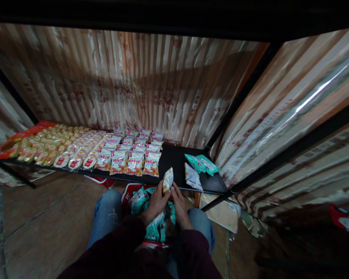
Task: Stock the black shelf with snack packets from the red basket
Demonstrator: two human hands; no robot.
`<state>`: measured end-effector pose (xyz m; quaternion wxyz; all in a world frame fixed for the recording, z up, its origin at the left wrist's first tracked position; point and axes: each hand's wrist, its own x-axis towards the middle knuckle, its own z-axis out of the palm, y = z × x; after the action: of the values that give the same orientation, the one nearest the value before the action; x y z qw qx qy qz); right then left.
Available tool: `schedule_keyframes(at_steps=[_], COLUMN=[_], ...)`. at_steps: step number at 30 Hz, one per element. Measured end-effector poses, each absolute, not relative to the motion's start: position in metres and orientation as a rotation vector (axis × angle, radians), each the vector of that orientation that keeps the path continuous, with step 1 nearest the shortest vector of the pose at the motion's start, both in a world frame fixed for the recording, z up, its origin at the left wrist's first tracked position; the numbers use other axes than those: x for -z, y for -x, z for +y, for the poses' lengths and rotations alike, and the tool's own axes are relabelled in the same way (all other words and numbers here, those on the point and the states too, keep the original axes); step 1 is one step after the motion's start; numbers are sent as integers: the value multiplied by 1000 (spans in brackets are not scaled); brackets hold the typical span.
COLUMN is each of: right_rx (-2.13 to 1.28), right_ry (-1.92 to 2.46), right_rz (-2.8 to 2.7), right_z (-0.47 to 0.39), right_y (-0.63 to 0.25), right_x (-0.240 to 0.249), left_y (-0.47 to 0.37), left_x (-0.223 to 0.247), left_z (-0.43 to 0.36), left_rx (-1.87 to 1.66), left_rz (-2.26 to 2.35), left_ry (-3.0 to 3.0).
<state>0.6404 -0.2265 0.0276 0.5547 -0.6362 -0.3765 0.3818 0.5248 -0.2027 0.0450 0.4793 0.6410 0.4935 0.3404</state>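
Note:
Between my left hand (157, 199) and my right hand (178, 201) is a small white and orange snack packet (168, 180), held by both at the front edge of the black shelf (174, 155). Beneath my hands, a red basket (127, 191) between my knees holds green packets (155, 228). Rows of white and orange packets (134, 162) lie on the shelf to the left of my hands. On the shelf's right part lie a white packet (192, 177) with a striped edge and green packets (203, 163).
Round wrapped items (75, 159) and small yellowish packs (43, 149) fill the shelf's left part, beside an orange sheet (6, 149). Black frame posts (244, 95) rise at the right. A striped curtain (133, 85) hangs behind. A flat pale package (221, 211) lies below right.

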Motion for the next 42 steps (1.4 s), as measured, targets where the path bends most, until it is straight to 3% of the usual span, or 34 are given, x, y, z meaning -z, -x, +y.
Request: schedule_keyframes(at_steps=[8,18,42], right_rx=[-857,-688,-405], right_ry=[1494,1497,1696], right_rz=[-952,-1081,-1356], right_z=[-233,-235,-242], right_y=[-633,-625,-612], right_x=[-26,-23,-31], left_y=[-524,-506,-480], left_x=[-39,-21,-15], left_z=[-202,-205,-209], left_rx=[-845,-936,-863], left_rz=[1238,938,762], left_ry=[-1335,-870,-490])
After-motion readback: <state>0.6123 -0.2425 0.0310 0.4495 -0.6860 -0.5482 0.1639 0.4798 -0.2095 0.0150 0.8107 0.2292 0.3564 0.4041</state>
